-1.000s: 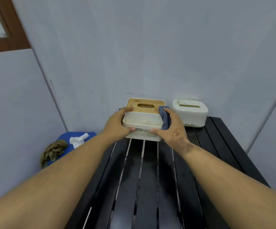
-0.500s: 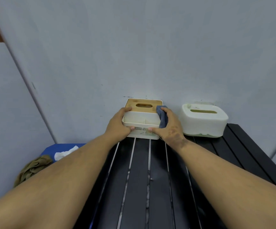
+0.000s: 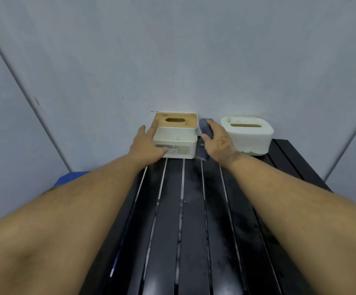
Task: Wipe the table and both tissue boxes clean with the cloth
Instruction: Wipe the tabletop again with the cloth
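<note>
A white tissue box with a wooden lid [image 3: 179,133] stands at the far end of the black slatted table [image 3: 194,209], against the wall. My left hand [image 3: 149,143] lies along its left side with fingers stretched out and the thumb on the front face. An all-white tissue box [image 3: 251,135] stands to its right. In the gap between the two boxes my right hand [image 3: 219,141] holds the blue cloth [image 3: 204,128], which hangs down to the table top under the palm.
Grey walls close in behind the boxes and on both sides. A blue object [image 3: 72,176] shows low at the left, beyond the table's edge, partly behind my left forearm. The table's right edge runs just past the all-white box.
My right hand has come off the wooden-lid box and moved right into the gap with the cloth. My left hand's grip on the box has loosened to stretched fingers.
</note>
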The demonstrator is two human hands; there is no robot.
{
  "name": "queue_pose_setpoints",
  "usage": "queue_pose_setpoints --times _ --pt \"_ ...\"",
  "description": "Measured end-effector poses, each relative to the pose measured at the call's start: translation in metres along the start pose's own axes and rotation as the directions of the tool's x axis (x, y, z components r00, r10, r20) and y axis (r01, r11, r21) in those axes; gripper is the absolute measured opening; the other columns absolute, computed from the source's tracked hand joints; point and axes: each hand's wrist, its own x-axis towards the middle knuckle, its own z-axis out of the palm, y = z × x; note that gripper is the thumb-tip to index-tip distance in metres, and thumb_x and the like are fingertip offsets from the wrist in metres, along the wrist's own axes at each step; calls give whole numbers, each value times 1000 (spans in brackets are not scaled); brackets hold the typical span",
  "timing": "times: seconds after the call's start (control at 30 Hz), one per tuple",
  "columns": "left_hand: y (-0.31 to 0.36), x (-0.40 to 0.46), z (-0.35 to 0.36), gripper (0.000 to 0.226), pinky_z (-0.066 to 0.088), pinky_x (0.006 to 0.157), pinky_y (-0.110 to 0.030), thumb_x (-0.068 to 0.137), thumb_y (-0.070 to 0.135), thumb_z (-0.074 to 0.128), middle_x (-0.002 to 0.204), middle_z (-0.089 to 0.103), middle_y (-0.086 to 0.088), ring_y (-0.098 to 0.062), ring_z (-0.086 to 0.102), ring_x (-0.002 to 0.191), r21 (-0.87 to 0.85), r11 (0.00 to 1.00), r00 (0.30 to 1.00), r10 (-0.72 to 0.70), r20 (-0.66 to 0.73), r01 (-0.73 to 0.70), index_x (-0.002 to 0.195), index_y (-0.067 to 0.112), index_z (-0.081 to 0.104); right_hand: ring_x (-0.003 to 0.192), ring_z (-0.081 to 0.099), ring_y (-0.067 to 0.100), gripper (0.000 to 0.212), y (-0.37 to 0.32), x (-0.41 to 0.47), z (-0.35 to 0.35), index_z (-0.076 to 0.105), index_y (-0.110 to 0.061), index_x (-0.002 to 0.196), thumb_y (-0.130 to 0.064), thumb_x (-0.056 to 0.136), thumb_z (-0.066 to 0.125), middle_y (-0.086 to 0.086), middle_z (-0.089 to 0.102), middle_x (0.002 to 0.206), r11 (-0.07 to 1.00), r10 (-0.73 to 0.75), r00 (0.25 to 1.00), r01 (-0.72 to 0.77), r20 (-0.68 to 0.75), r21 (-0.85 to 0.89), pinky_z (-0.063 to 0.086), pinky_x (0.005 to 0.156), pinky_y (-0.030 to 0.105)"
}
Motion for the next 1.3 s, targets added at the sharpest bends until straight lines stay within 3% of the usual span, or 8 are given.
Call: queue_pose_setpoints --times 0.1,0.27,0.53,0.67,0.8,0.93,1.17,1.3 --pt "12 -47 -9 83 39 114 -40 81 42 70 151 41 -7 -24 46 135 -14 997 997 72 5 -71 155 27 37 118 47 13 52 -13 -38 -42 42 -15 141 -11 92 60 -3 51 127 997 -4 1000 4 0 73 33 92 6" --pt "20 -158 -12 35 43 101 -28 91 27 72 123 53 11 -9 53 116 -39 990 989 135 62 -133 126 23 64 114 56 17 61 -12 -128 -129 43 -29 137 -26 84 72 0 58 124 980 168 985 -171 39 103 47 101 35" --pt "-1 -291 -8 32 41 108 -31 93 32 71 132 58 3 -13 53 126 88 961 949 240 203 -262 122 20 69 99 60 25 50 29 -289 -207 59 -11 121 -14 75 80 7 63 110 920 178 984 -155 31 -361 43 84 29" --pt "-10 -323 -11 59 38 115 -40 91 55 49 147 53 1 -19 47 139 235 943 957 185 225 -237 138 22 62 116 50 28 52 58 -340 -194 60 -16 129 -40 84 69 2 56 130 831 168 982 -95 84 -548 39 101 36" --pt "-14 -331 -12 65 39 114 -43 92 62 39 150 53 -1 -22 47 140 349 914 974 158 164 -207 142 24 59 146 20 19 54 69 -351 -188 37 -22 148 -32 97 52 -3 33 154 875 212 967 -123 143 -469 16 118 31" --pt "-15 -330 -10 73 41 113 -49 90 67 29 147 56 0 -22 49 138 372 906 976 152 157 -201 141 25 60 139 35 28 47 62 -339 -164 41 -6 143 -16 98 50 12 41 148 863 223 972 -162 72 -478 18 113 23" --pt "-16 -327 -11 43 38 114 -50 99 35 52 147 55 0 -23 48 138 332 918 971 168 168 -217 140 26 60 145 20 24 51 -41 -330 0 30 -16 150 -14 100 41 6 27 156 926 -61 935 184 348 -330 16 118 28" --pt "-27 -319 -17 39 42 111 -45 98 19 60 146 57 -3 -25 51 136 335 923 980 154 129 -190 137 18 63 144 25 23 47 -47 -322 0 36 -18 147 -15 100 43 5 33 153 909 -172 868 322 465 -264 17 117 26"
